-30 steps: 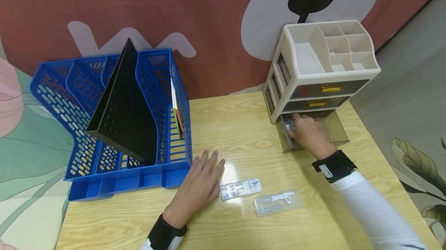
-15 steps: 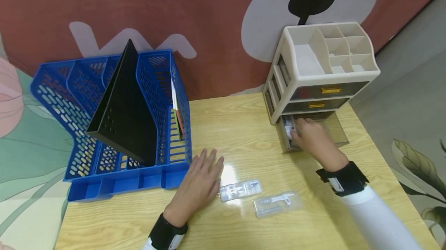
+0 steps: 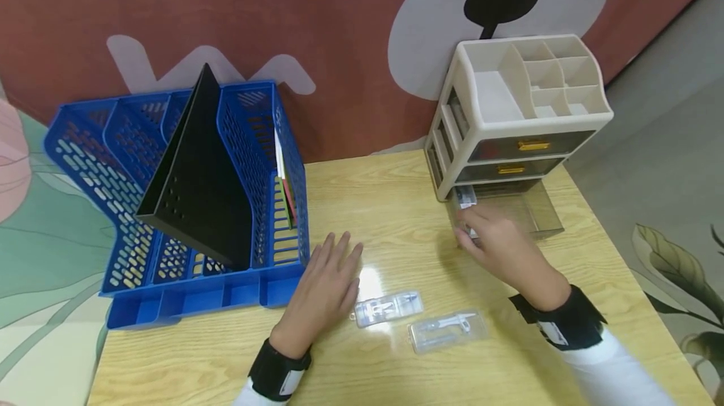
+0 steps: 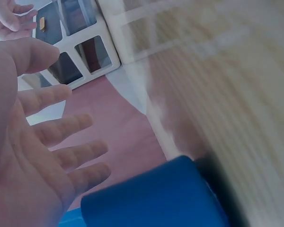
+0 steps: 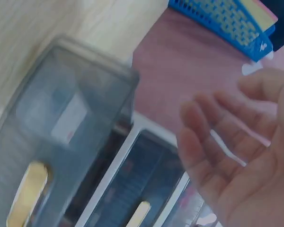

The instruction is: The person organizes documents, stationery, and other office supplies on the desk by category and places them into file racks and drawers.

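My right hand hovers over the front left corner of a smoky clear drawer, the bottom one of a white desktop organizer, pulled out. In the right wrist view its fingers are loosely bent with nothing between them. A small white-labelled item lies at the drawer's left side, partly hidden by the hand. My left hand rests on the table, fingers spread, by the blue file rack. Close to its thumb lies a clear case; a second clear case holds a compass-like tool.
A black folder leans in the blue rack, and thin booklets stand in its right slot. Two upper drawers with gold handles are closed. A printed cloth hangs behind the wooden table.
My right hand has drawn back from inside the drawer toward its front left corner, uncovering more of the drawer. The left hand and both clear cases stay nearly where they were.
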`<state>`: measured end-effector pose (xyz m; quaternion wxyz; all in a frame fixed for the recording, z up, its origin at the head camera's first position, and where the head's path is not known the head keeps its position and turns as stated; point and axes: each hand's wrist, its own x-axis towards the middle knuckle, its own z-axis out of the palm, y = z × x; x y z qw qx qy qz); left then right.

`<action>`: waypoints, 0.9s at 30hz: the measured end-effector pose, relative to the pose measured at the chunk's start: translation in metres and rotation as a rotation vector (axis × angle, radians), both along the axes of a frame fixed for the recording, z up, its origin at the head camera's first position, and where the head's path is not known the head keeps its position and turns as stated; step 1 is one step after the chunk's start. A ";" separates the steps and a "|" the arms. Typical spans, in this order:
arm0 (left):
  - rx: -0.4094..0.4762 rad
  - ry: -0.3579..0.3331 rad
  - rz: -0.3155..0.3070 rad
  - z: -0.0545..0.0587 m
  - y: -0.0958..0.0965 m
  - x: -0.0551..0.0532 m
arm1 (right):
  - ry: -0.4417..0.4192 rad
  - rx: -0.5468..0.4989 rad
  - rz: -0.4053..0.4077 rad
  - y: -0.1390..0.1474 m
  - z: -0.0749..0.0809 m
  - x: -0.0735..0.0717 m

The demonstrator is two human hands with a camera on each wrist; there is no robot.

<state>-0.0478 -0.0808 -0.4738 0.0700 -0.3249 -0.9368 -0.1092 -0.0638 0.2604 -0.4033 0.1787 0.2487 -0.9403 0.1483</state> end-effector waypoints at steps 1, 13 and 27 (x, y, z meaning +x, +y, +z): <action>0.006 -0.010 0.004 0.000 0.001 -0.001 | 0.005 -0.001 0.034 -0.003 -0.002 0.002; -0.007 -0.084 0.054 -0.004 0.010 -0.008 | -0.240 0.075 0.291 -0.046 -0.035 0.023; -0.008 -0.109 0.101 -0.004 0.011 -0.016 | -0.324 0.282 0.505 -0.084 -0.057 0.035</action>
